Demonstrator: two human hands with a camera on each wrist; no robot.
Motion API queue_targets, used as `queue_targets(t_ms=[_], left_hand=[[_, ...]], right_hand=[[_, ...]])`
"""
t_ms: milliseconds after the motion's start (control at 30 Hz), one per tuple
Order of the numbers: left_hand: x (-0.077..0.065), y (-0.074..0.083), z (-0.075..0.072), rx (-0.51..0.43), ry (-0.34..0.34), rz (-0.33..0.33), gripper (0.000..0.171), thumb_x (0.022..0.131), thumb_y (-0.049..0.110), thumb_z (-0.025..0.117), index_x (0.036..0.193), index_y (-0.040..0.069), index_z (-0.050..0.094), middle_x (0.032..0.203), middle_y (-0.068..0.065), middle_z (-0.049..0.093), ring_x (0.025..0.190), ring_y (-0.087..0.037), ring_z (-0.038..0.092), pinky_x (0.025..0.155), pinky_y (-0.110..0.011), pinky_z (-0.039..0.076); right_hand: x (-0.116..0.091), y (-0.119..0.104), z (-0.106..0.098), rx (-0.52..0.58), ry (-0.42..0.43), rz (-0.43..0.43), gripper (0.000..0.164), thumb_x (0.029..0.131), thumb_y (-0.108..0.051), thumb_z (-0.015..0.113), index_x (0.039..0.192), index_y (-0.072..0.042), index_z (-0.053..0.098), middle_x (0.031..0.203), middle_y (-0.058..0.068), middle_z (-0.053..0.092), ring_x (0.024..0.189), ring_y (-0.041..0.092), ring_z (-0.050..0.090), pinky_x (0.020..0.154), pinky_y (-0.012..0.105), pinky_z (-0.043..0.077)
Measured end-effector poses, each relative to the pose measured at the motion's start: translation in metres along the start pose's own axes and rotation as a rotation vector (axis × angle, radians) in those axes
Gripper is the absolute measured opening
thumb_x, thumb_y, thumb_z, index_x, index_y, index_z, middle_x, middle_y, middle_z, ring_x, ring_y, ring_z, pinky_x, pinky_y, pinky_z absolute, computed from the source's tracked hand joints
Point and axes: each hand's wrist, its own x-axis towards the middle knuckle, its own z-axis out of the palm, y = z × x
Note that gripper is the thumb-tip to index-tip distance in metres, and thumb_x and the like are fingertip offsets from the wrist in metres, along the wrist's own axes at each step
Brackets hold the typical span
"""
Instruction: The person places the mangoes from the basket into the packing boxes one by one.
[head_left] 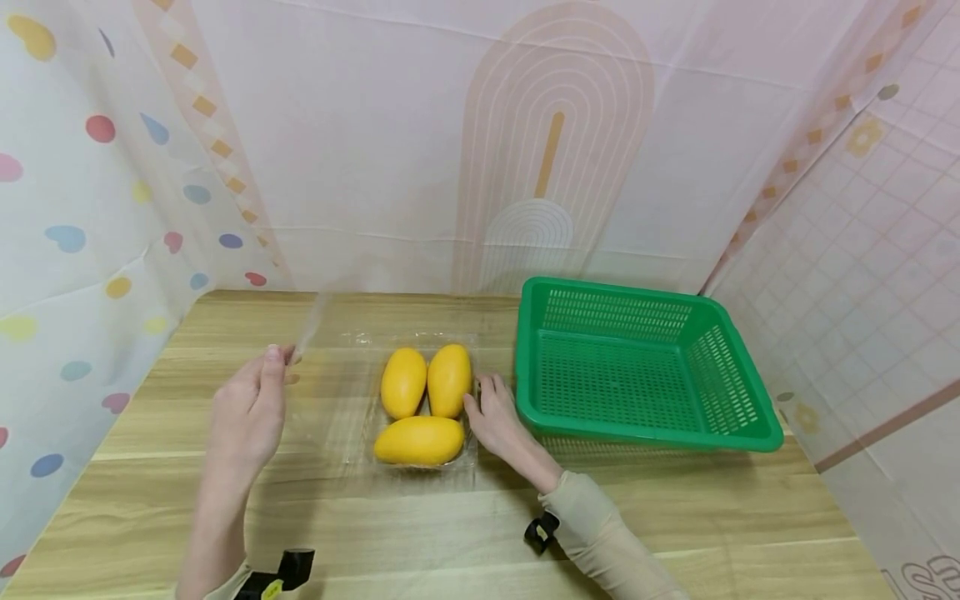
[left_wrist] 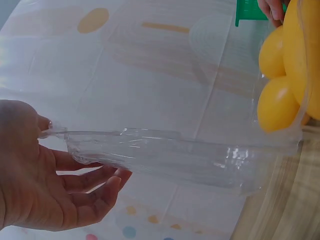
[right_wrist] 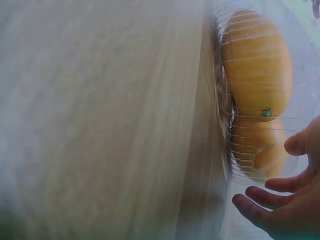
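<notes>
Three yellow mangoes (head_left: 418,441) lie in a clear plastic clamshell box (right_wrist: 240,145), two upright side by side and one crosswise nearer me. The box's transparent lid (left_wrist: 170,157) stands raised on the left side. My left hand (head_left: 251,408) pinches the lid's edge between thumb and index finger, with the other fingers loosely bent beneath, as the left wrist view shows. At the box's right side is my right hand (head_left: 498,421), its thumb and fingers spread apart and holding nothing. Whether its fingertips touch the box wall is unclear.
A green plastic basket (head_left: 615,433) stands just right of the right hand on the wood-grain table (head_left: 390,542). Patterned cloth (head_left: 375,150) hangs behind and along both sides. Black straps with devices (head_left: 542,532) sit on both wrists.
</notes>
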Motion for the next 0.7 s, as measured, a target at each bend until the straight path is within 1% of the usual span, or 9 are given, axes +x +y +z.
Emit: queue_targets(t_ms=[67, 133, 167, 233, 267, 333, 400, 567, 700], left_hand=[[-0.001, 0.002, 0.004, -0.023, 0.003, 0.008, 0.057, 0.104, 0.036, 0.017, 0.134, 0.000, 0.051, 0.119, -0.026, 0.060, 0.107, -0.039, 0.055, 0.079, -0.041, 0.046], [-0.001, 0.004, 0.010, -0.035, 0.006, 0.028, 0.057, 0.105, 0.034, 0.017, 0.133, 0.001, 0.052, 0.123, -0.022, 0.059, 0.105, -0.034, 0.055, 0.076, -0.034, 0.044], [-0.001, 0.005, 0.013, -0.038, 0.008, 0.045, 0.056, 0.105, 0.033, 0.017, 0.132, 0.000, 0.053, 0.124, -0.022, 0.058, 0.104, -0.033, 0.056, 0.076, -0.033, 0.043], [-0.001, 0.006, 0.019, -0.045, 0.015, 0.075, 0.054, 0.105, 0.032, 0.020, 0.131, -0.001, 0.053, 0.127, -0.023, 0.057, 0.108, -0.036, 0.055, 0.082, -0.038, 0.046], [0.000, 0.006, 0.022, -0.053, 0.012, 0.086, 0.053, 0.105, 0.032, 0.021, 0.131, -0.002, 0.053, 0.127, -0.025, 0.056, 0.111, -0.038, 0.053, 0.086, -0.044, 0.045], [0.001, 0.006, 0.029, -0.058, 0.003, 0.113, 0.052, 0.105, 0.031, 0.024, 0.131, -0.004, 0.052, 0.129, -0.028, 0.053, 0.116, -0.043, 0.051, 0.092, -0.056, 0.042], [0.003, 0.005, 0.036, -0.059, -0.015, 0.137, 0.051, 0.105, 0.031, 0.026, 0.132, -0.005, 0.050, 0.131, -0.029, 0.051, 0.121, -0.046, 0.047, 0.098, -0.061, 0.038], [0.009, -0.004, 0.055, -0.026, -0.076, 0.202, 0.048, 0.105, 0.029, 0.028, 0.134, -0.003, 0.049, 0.133, -0.027, 0.052, 0.124, -0.045, 0.047, 0.103, -0.060, 0.037], [0.012, -0.012, 0.068, 0.032, -0.143, 0.214, 0.049, 0.104, 0.031, 0.030, 0.136, -0.001, 0.047, 0.138, -0.028, 0.047, 0.126, -0.048, 0.045, 0.105, -0.062, 0.035]], right_hand=[[0.000, 0.000, -0.001, 0.007, -0.008, 0.005, 0.041, 0.099, -0.019, 0.046, 0.128, 0.010, 0.046, 0.121, 0.026, 0.049, 0.115, 0.041, 0.049, 0.098, 0.051, 0.044], [0.000, 0.000, -0.001, 0.012, -0.011, 0.005, 0.041, 0.099, -0.019, 0.045, 0.128, 0.010, 0.046, 0.121, 0.027, 0.049, 0.115, 0.041, 0.049, 0.098, 0.051, 0.044], [0.000, 0.000, -0.001, 0.017, -0.013, 0.009, 0.041, 0.100, -0.020, 0.045, 0.128, 0.010, 0.046, 0.121, 0.027, 0.049, 0.116, 0.041, 0.049, 0.098, 0.051, 0.044], [0.000, 0.000, -0.002, 0.018, -0.013, 0.007, 0.041, 0.100, -0.019, 0.045, 0.128, 0.011, 0.046, 0.121, 0.027, 0.049, 0.116, 0.041, 0.049, 0.098, 0.051, 0.044], [0.000, 0.001, -0.002, 0.021, -0.015, 0.007, 0.041, 0.100, -0.019, 0.044, 0.128, 0.011, 0.046, 0.121, 0.027, 0.049, 0.116, 0.040, 0.049, 0.098, 0.051, 0.044], [0.000, 0.001, -0.002, 0.023, -0.021, 0.011, 0.041, 0.100, -0.020, 0.043, 0.128, 0.010, 0.046, 0.122, 0.027, 0.049, 0.118, 0.040, 0.049, 0.099, 0.051, 0.044], [0.000, 0.001, -0.003, 0.029, -0.026, 0.008, 0.041, 0.101, -0.020, 0.042, 0.128, 0.010, 0.046, 0.123, 0.027, 0.049, 0.119, 0.039, 0.048, 0.100, 0.051, 0.043], [-0.002, 0.001, -0.005, 0.053, -0.031, -0.014, 0.039, 0.101, -0.018, 0.040, 0.126, 0.011, 0.048, 0.121, 0.026, 0.049, 0.117, 0.038, 0.048, 0.099, 0.050, 0.043], [-0.005, 0.001, -0.007, 0.052, -0.037, -0.019, 0.039, 0.102, -0.020, 0.039, 0.127, 0.009, 0.048, 0.121, 0.024, 0.050, 0.116, 0.036, 0.049, 0.098, 0.049, 0.044]])
